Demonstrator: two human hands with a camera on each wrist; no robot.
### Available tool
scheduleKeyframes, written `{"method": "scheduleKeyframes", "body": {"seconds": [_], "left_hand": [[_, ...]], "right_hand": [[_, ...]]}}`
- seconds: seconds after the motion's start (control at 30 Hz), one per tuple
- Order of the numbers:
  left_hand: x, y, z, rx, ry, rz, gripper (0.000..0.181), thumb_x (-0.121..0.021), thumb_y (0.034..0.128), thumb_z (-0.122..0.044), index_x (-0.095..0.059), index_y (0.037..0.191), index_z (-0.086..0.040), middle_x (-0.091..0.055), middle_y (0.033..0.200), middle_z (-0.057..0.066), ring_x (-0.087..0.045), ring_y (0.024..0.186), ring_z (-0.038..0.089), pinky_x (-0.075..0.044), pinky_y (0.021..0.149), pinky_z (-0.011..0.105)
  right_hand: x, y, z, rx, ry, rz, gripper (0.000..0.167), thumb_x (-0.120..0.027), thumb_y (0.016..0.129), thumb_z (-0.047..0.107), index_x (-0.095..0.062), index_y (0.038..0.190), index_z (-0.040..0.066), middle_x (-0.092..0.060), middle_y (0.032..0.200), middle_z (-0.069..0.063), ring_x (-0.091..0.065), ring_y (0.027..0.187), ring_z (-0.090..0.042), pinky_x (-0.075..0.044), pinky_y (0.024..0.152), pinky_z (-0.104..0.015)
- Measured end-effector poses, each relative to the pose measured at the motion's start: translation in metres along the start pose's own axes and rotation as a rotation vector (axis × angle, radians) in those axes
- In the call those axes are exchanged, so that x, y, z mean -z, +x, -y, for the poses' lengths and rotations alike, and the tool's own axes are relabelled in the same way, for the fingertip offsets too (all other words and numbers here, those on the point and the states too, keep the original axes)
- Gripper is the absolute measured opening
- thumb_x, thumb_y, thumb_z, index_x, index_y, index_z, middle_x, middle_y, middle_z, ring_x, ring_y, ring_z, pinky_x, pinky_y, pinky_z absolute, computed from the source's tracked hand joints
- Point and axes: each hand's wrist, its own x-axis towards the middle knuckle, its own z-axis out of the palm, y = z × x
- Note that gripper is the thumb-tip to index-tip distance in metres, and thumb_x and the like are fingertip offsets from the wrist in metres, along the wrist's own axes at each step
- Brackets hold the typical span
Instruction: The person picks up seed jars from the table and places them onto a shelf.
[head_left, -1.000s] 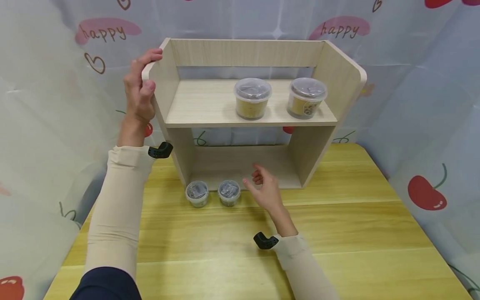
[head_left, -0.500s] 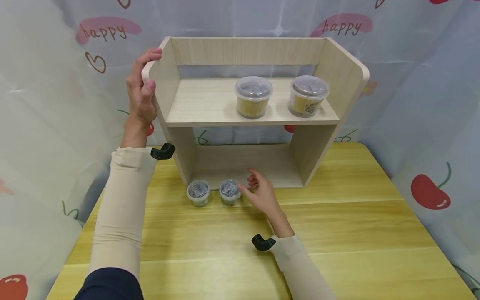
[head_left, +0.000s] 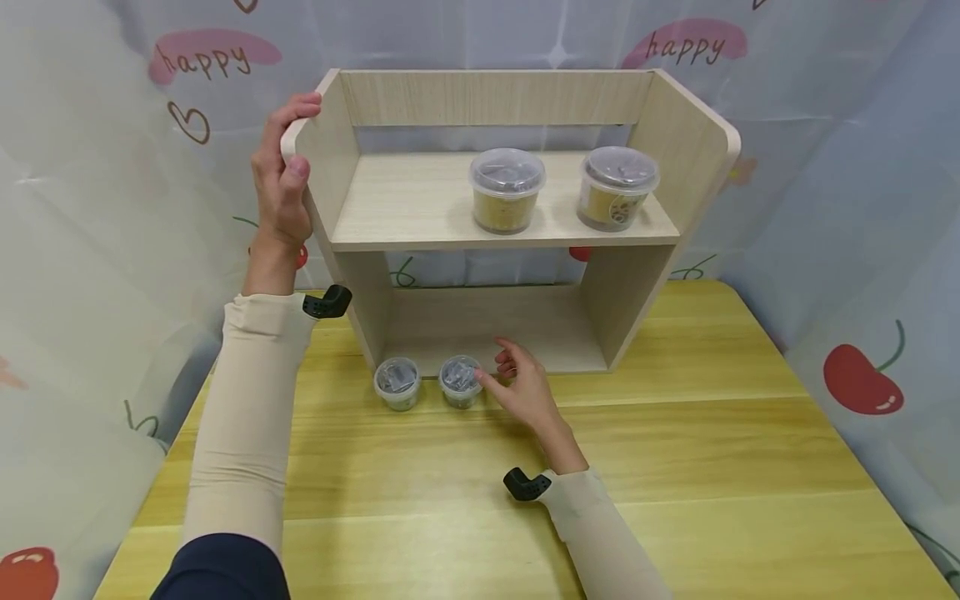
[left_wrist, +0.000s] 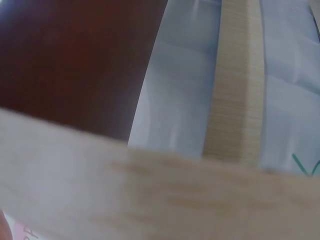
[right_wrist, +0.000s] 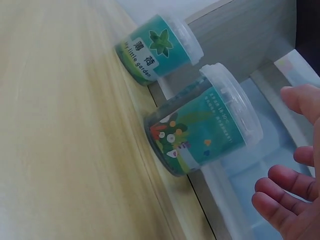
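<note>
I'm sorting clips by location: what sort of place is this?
Probably a makeshift indoor filming corner: printed sheeting hangs behind and on both sides of a wooden table, where a shelf stands.

Blurred wooden edge [left_wrist: 165, 195] across the foreground, beyond it 1 wooden strip [left_wrist: 232, 85], pale sheeting [left_wrist: 177, 85], dark surface [left_wrist: 75, 60].

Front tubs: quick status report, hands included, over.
Left hand grips shelf; right hand, empty, beside right front tub. That and left front tub: lidded, upright on table. Nothing seen blocking right hand.
</note>
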Motion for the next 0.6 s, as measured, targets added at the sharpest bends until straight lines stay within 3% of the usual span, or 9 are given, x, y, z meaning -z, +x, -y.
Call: {"method": "scheduleKeyframes", "body": {"seconds": [0.6], "left_hand": [[-0.0040,-0.0012,-0.0043,0.010,-0.082,-0.027,0.090,-0.058,0.0696,-0.067,-0.055,0.117,0.009,-0.059,0.129,0.012,-0.050,0.120,0.026,-0.039,0.096,0.031]], "right_hand": [[-0.0069,-0.0041,-0.0021,-0.049,-0.017,0.050,0.066,-0.077,0.085,0.028,-0.051,0.137,-0.004,-0.060,0.106,-0.016,-0.060,0.091,-0.030,-0.051,0.082,-0.045]]}}
